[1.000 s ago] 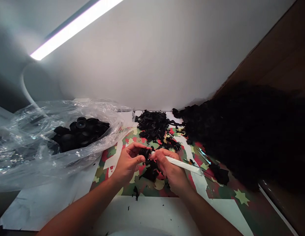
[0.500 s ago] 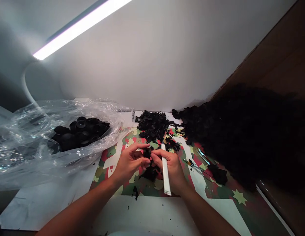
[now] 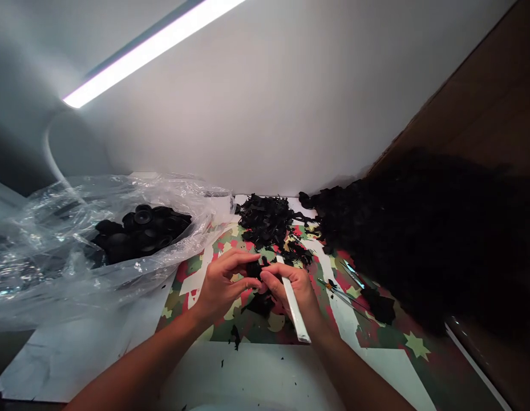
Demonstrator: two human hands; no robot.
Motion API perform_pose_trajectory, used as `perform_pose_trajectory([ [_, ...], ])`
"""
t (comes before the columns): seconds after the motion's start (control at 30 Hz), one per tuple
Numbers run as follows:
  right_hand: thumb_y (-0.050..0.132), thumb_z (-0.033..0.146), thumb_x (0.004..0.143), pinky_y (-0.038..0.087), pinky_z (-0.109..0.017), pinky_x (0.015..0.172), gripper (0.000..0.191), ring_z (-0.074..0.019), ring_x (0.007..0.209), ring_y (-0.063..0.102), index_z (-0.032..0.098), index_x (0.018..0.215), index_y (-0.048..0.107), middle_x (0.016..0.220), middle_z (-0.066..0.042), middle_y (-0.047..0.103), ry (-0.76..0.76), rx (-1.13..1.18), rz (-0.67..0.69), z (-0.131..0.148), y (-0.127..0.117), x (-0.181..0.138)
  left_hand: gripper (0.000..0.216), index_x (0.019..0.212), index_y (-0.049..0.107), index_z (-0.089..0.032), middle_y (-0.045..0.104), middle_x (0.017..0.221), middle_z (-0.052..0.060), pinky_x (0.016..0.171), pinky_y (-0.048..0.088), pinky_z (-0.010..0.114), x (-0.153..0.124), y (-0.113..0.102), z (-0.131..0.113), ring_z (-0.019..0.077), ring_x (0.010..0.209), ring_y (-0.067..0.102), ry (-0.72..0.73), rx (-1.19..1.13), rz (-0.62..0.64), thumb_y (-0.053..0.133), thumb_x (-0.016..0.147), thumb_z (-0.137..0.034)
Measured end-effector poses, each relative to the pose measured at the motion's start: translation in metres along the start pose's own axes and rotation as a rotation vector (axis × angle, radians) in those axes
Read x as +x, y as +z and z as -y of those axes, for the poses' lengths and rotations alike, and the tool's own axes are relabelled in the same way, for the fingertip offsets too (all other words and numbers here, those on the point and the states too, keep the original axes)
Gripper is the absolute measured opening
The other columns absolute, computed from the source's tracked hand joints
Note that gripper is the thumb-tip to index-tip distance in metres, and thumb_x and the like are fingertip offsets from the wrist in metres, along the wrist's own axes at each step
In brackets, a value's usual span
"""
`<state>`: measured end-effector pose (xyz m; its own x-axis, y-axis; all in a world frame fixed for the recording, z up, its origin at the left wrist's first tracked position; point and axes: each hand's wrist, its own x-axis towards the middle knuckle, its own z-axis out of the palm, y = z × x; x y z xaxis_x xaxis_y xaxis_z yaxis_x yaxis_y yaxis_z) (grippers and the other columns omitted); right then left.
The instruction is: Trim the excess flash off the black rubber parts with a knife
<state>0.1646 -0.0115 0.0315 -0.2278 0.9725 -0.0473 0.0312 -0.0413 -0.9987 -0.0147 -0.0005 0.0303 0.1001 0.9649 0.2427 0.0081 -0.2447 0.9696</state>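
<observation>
Between the thumb and fingers of my left hand is a small black ribbed rubber part, partly covered by the fingers. My right hand is closed around a long, flat, white-handled tool, whose rear end points down toward me. The tool's working tip is not clear against the dark scraps. My right thumb and fingertips meet the right side of the rubber part, where a thin black bit sticks up. Below the hands lies a black scrap on the patterned sheet.
A clear plastic bag at left holds several black rubber parts. Black trimmings are heaped behind the hands. At right rise a large black pile and tweezers-like metal tools. A lit tube lamp hangs above.
The white-handled tool has tilted, its rear end swinging right. The rubber part has turned, showing less of its ribs, and a thin black bit now stands up beside it.
</observation>
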Motion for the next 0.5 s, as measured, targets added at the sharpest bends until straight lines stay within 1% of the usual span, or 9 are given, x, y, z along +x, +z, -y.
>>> perform_pose_trajectory([
  [0.07, 0.065, 0.051, 0.089, 0.035, -0.022, 0.048, 0.038, -0.0110, 0.055, 0.045, 0.018, 0.071, 0.070, 0.067, -0.001, 0.061, 0.014, 0.020, -0.002, 0.0026, 0.0002, -0.0009, 0.037, 0.101, 0.081, -0.023, 0.073, 0.088, 0.005, 0.072, 0.061, 0.030, -0.0012, 0.0013, -0.0020, 0.0190, 0.078, 0.069, -0.067, -0.067, -0.014, 0.091, 0.065, -0.023],
  [0.13, 0.066, 0.053, 0.088, 0.031, -0.022, 0.045, 0.041, -0.0096, 0.052, 0.040, 0.017, 0.068, 0.067, 0.064, -0.001, 0.060, 0.064, 0.060, 0.004, 0.0054, 0.0004, -0.0018, 0.036, 0.099, 0.081, -0.022, 0.076, 0.086, 0.005, 0.073, 0.062, 0.030, -0.0021, 0.0027, -0.0021, 0.0201, 0.078, 0.072, -0.156, -0.164, -0.010, 0.091, 0.065, -0.022],
  [0.23, 0.067, 0.053, 0.086, 0.028, -0.021, 0.042, 0.038, -0.0090, 0.050, 0.038, 0.017, 0.074, 0.069, 0.061, 0.001, 0.058, 0.114, 0.127, 0.010, 0.0061, 0.0006, -0.0029, 0.036, 0.099, 0.080, -0.021, 0.079, 0.086, 0.005, 0.074, 0.062, 0.030, -0.0032, 0.0043, -0.0002, 0.0213, 0.080, 0.074, -0.241, -0.267, -0.019, 0.091, 0.064, -0.021],
  [0.33, 0.067, 0.051, 0.088, 0.030, -0.021, 0.044, 0.034, -0.0101, 0.052, 0.041, 0.018, 0.083, 0.072, 0.061, 0.001, 0.059, 0.082, 0.120, -0.009, 0.0018, 0.0020, -0.0037, 0.035, 0.097, 0.080, -0.020, 0.080, 0.088, 0.006, 0.074, 0.062, 0.030, -0.0045, 0.0053, 0.0005, 0.0217, 0.081, 0.075, -0.245, -0.302, -0.062, 0.091, 0.064, -0.021],
  [0.43, 0.067, 0.049, 0.087, 0.037, -0.023, 0.050, 0.032, -0.0123, 0.055, 0.047, 0.018, 0.084, 0.074, 0.060, 0.001, 0.058, 0.033, 0.122, -0.032, -0.0023, 0.0051, -0.0039, 0.032, 0.095, 0.080, -0.020, 0.079, 0.089, 0.006, 0.073, 0.061, 0.027, -0.0057, 0.0060, -0.0023, 0.0202, 0.082, 0.074, -0.199, -0.313, -0.096, 0.091, 0.065, -0.021],
  [0.5, 0.068, 0.050, 0.086, 0.040, -0.024, 0.053, 0.032, -0.0128, 0.056, 0.048, 0.018, 0.085, 0.074, 0.058, 0.001, 0.057, 0.027, 0.153, -0.034, -0.0021, 0.0071, -0.0037, 0.031, 0.095, 0.080, -0.021, 0.079, 0.088, 0.004, 0.074, 0.060, 0.025, -0.0059, 0.0060, -0.0056, 0.0185, 0.082, 0.073, -0.160, -0.298, -0.094, 0.090, 0.066, -0.021],
])
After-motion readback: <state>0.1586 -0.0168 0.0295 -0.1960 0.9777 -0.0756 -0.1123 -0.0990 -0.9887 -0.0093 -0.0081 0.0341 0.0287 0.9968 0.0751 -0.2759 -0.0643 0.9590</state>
